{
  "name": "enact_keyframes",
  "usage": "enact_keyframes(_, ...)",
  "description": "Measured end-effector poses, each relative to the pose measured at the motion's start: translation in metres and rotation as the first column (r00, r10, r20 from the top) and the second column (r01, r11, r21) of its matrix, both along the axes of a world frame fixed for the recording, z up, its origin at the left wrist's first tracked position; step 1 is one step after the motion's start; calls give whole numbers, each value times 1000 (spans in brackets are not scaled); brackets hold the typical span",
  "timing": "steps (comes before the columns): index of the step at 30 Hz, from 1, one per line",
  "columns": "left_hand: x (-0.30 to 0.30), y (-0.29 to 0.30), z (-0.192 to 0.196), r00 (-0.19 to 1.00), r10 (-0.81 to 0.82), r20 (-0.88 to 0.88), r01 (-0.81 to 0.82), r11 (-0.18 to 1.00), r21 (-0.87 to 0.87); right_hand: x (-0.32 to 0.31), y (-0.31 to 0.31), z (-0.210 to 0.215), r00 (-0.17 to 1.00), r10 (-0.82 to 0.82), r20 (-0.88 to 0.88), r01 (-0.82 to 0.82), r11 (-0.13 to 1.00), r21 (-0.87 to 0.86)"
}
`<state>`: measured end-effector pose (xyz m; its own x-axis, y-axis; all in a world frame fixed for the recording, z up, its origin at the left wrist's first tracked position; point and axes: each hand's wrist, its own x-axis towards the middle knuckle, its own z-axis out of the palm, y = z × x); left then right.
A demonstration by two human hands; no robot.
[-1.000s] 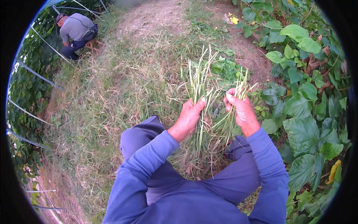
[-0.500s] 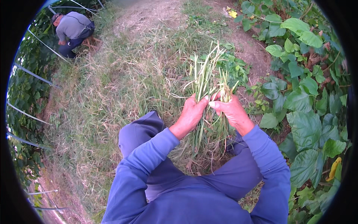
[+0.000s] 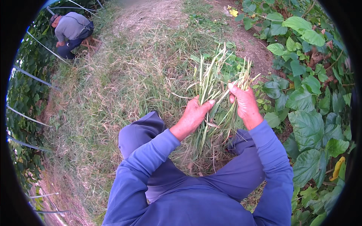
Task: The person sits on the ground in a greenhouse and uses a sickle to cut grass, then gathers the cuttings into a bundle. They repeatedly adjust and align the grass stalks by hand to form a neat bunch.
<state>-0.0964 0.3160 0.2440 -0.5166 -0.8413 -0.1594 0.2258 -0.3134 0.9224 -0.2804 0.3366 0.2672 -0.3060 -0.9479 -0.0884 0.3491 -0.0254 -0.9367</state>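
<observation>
My left hand [image 3: 194,116] is closed around a bunch of long green grass stalks [image 3: 207,83], its thumb lying across them. The stalks fan upward past the fingers and their leafy ends hang down between my knees. A second, paler bundle of grass stalks [image 3: 242,77] is gripped in my right hand [image 3: 245,102], thumb pressed on top. This bundle tilts up to the right, and its lower ends cross those of the left bunch. My fingers behind both bundles are mostly hidden.
Broad-leaved green vines [image 3: 307,130] grow close along my right side. Cut and standing grass [image 3: 113,98] covers the ground ahead and left. At the far left, another person [image 3: 73,30] sits low beside bent metal poles [image 3: 36,77] and a wall of foliage.
My right hand has moved right and slightly up, away from the left, and its bundle now leans rightward. My left hand has hardly moved and keeps its grip.
</observation>
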Motion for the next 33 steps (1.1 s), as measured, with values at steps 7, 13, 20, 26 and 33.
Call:
enact_keyframes(7,-1,4,3,996,-71,-48,75,994,85,-16,0,1,996,-90,27,91,996,-18)
enact_keyframes(13,1,8,3,998,-66,2,66,996,54,1,6,4,999,-27,23,26,999,42)
enact_keyframes(20,0,8,-5,996,-89,27,88,996,33,1,6,-3,999,20,-29,-17,996,91)
enact_keyframes(26,3,0,1,999,-16,-44,17,999,29,-6,5,0,999,36,-40,-32,994,109)
enact_keyframes(33,5,-7,2,995,95,-42,-92,993,75,-18,5,12,999,43,6,-43,999,7)
